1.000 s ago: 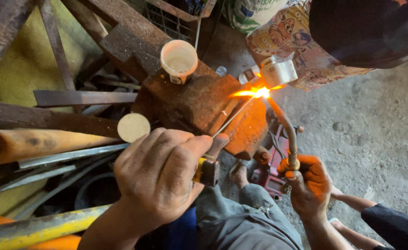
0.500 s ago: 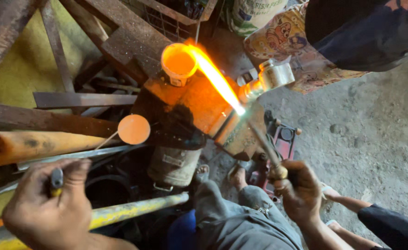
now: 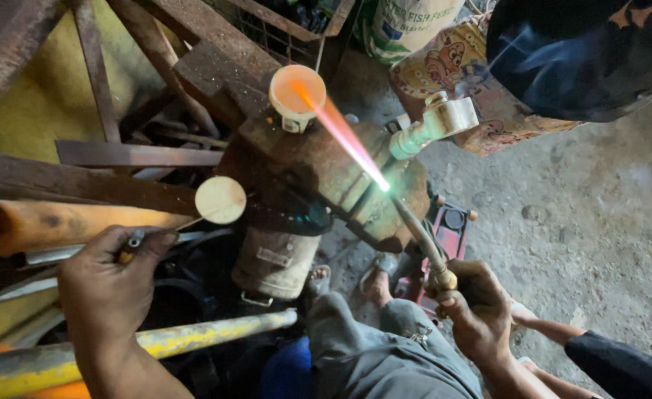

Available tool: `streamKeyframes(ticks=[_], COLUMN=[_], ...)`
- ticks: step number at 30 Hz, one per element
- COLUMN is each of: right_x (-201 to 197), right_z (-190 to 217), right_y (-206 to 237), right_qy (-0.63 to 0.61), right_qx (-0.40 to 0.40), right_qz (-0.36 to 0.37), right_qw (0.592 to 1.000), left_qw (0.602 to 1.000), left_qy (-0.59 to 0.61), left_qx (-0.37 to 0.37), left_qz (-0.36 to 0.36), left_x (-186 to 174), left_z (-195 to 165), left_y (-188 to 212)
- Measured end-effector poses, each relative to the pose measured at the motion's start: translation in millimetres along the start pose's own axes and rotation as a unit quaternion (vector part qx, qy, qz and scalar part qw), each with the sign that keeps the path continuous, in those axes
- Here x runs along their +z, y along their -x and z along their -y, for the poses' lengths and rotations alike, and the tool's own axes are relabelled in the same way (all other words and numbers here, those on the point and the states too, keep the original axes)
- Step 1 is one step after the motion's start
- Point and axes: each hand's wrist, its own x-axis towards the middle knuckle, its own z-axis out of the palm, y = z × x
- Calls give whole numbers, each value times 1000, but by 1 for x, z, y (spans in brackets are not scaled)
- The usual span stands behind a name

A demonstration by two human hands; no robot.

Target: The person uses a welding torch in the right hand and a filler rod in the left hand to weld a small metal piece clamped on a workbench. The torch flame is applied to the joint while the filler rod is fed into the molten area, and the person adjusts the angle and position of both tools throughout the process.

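Centrally, a rusty metal housing (image 3: pixel 326 185) sits clamped, while at five o'clock the right hand (image 3: pixel 477 310) grips a lit gas torch (image 3: pixel 415 236) (keep its flame steady there), and at eight o'clock the left hand (image 3: pixel 111 284) clasps a small lighter (image 3: pixel 130 245).

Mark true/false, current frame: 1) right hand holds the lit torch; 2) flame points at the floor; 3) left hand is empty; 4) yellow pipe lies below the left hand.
1) True: the right hand grips the cutting torch, which is lit.
2) False: the flame runs up-left toward the round cap on the rusty vise.
3) False: the left hand grips a small metal tool.
4) True: the yellow pipe lies below it.
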Motion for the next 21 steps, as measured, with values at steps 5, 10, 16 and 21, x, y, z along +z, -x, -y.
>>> streamKeyframes(ticks=[5, 10, 16, 21], right_x=[-1, -5, -7, -6], right_z=[6, 7, 11, 11], right_y=[2, -2, -4, -5], right_qy=[29, 25, 40, 15], right_qx=[12, -39, -36, 4], right_qz=[-40, -72, -71, -87], right_qw=[999, 996, 996, 996], left_qw=[993, 953, 899, 876], left_qy=[36, 107, 128, 133], left_qx=[83, 272, 418, 463], left_qz=[-77, -78, -18, 0], left_x=[-5, 4, 27, 41], left_z=[-28, -78, -138, -160], left_y=[12, 30, 29, 24])
